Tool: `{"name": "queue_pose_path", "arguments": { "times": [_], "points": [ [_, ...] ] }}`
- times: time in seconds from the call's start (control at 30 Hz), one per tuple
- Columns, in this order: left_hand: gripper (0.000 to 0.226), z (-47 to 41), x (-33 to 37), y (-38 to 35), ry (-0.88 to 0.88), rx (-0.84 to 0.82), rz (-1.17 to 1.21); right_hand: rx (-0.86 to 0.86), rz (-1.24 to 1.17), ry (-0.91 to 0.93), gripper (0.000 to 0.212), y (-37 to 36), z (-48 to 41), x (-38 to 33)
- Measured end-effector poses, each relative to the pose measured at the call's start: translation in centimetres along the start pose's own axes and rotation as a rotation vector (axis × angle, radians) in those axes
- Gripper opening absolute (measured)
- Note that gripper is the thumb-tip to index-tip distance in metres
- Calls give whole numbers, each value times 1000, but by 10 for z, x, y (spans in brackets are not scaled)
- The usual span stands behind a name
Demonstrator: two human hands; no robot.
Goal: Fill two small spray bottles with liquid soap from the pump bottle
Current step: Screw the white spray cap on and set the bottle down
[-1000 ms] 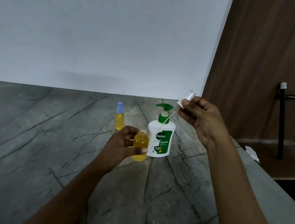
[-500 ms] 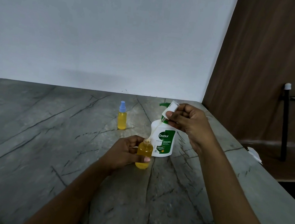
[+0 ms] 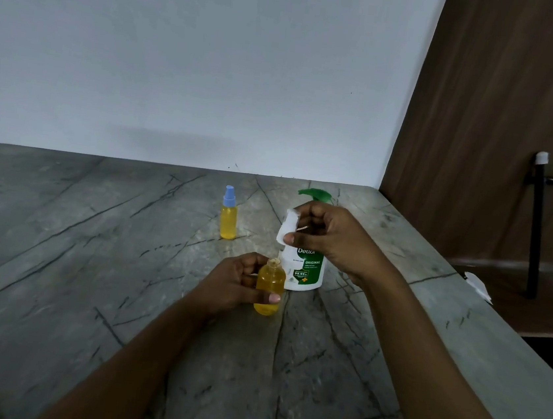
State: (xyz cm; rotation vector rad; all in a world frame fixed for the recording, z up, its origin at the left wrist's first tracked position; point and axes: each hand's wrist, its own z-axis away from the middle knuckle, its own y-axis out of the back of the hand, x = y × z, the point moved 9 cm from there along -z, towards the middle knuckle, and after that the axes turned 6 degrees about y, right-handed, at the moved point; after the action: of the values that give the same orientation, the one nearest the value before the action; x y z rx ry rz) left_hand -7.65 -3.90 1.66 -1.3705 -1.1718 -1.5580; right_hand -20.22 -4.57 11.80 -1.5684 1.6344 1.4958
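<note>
My left hand (image 3: 237,282) grips a small open spray bottle (image 3: 269,291) full of yellow soap, standing on the grey marble table (image 3: 90,257). My right hand (image 3: 330,239) pinches its white spray cap (image 3: 287,226) just above the bottle's neck, and the cap's thin tube reaches down to the mouth. Behind them stands the white pump bottle (image 3: 306,271) with a green pump head (image 3: 314,194), partly hidden by my right hand. A second small spray bottle (image 3: 229,216), yellow with a blue cap on, stands further back to the left.
The table meets a white wall (image 3: 180,77) at the back and a brown wooden panel (image 3: 503,114) at the right. Its right edge drops off near a black metal stand (image 3: 537,225). A white scrap (image 3: 477,284) lies beyond that edge.
My right hand has brought the white spray cap down from high at the right to just above the open bottle. My left hand lowered the bottle to the table.
</note>
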Motion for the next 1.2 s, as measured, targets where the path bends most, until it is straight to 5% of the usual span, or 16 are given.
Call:
{"name": "queue_pose_path", "arguments": {
  "times": [0.6, 0.97, 1.2],
  "points": [
    [47, -4, -3, 1, 25, -28, -73, -327, 353, 56, 41, -29, -5, -3],
    [46, -4, -3, 0, 12, -30, -109, -463, 570, 141, 32, -39, -6, -13],
    [50, -5, -5, 2, 13, -19, -127, -329, 917, 127, 36, -42, -19, -19]
  ]
}}
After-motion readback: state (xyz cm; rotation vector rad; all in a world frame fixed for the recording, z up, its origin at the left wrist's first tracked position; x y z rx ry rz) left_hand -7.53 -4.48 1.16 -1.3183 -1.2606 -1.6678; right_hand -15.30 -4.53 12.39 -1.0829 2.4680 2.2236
